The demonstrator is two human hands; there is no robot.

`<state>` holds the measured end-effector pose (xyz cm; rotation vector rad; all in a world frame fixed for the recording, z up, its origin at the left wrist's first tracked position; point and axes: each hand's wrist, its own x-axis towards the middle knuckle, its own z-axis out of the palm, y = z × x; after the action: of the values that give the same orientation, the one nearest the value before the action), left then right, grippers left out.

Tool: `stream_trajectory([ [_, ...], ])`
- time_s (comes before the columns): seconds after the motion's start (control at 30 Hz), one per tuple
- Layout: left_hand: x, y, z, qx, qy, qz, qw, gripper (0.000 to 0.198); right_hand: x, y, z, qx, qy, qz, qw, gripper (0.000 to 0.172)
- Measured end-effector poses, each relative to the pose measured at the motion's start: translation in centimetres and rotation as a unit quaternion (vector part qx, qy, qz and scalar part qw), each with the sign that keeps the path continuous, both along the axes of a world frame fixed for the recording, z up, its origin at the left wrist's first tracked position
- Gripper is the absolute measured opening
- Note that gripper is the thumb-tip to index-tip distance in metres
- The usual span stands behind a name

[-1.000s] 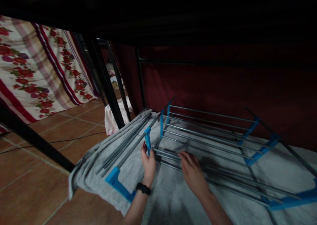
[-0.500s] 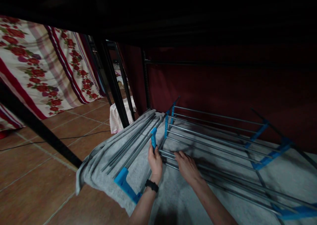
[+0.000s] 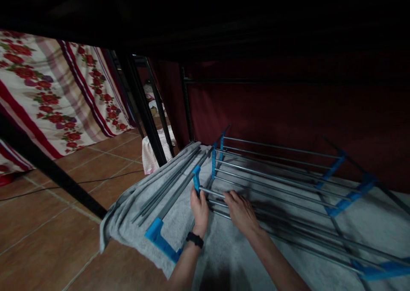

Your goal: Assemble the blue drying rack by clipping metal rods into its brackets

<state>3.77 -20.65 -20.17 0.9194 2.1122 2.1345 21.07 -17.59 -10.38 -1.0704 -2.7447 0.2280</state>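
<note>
A rack of grey metal tubes (image 3: 275, 177) and blue plastic brackets lies on its side in front of me. My left hand (image 3: 199, 207) is closed around a small blue bracket (image 3: 196, 179) at the rack's left side. My right hand (image 3: 240, 209) grips a metal tube (image 3: 212, 192) whose end meets that bracket; whether it is fully seated I cannot tell. Nearer to me on the left, a larger blue bracket (image 3: 162, 242) is joined to the same side frame. Further blue brackets (image 3: 384, 270) hold the tubes' right ends.
Several loose grey tubes (image 3: 169, 184) lie on the grey towel (image 3: 128, 216) left of the rack. Black metal posts (image 3: 144, 111) and a dark overhead frame enclose the space. Flowered cloth (image 3: 48, 90) hangs at the left, above a tiled floor (image 3: 38, 222) with a black cable.
My hands stay at the bracket and tube. The side frame has shifted slightly to the left, and more of the tube shows between my hands.
</note>
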Motion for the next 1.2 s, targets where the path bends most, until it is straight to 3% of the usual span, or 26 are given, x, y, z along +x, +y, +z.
stream_trajectory([
  [0.43, 0.6, 0.8, 0.0, 0.006, 0.002, 0.054, 0.999, 0.034, 0.5, 0.5, -0.1, -0.016, 0.012, 0.013, 1.000, 0.044],
  [1.2, 2.2, 0.1, 0.6, -0.003, -0.017, 0.036, 0.999, 0.037, 1.7, 0.3, -0.4, -0.009, 0.017, 0.013, 1.000, 0.045],
])
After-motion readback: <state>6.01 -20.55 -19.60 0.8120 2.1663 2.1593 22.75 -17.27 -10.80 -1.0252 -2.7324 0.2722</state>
